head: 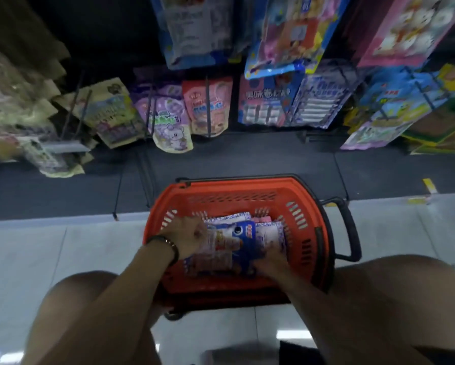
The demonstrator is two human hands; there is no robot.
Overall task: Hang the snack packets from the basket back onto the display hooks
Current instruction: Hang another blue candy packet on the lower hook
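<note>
The pale tiled floor (pixel 23 259) carries the red basket (pixel 247 185), which stands between the bare knees of the crouching person. Beyond the basket runs a dark display wall (pixel 102 35), where many coloured hanging packets (pixel 168 114) sit on black display hooks (pixel 207 106). Some hooks to the far left of the basket show bare rods. A black handle (pixel 350 230) lies folded at the right side of the basket.

Inside the basket lies a loose stack of snack packets (pixel 270 234), and a blue packet (pixel 243 238) is on top near the middle. The left hand (pixel 189 235) is at the left edge of this stack, and its grip is closed around the packet edges with curled fingers. The right hand (pixel 270 262) touches the near right corner of the blue packet; because of blur one cannot tell whether its grip is closed. A dark bracelet (pixel 168 246) is on the left wrist, over the left rim of the basket.
</note>
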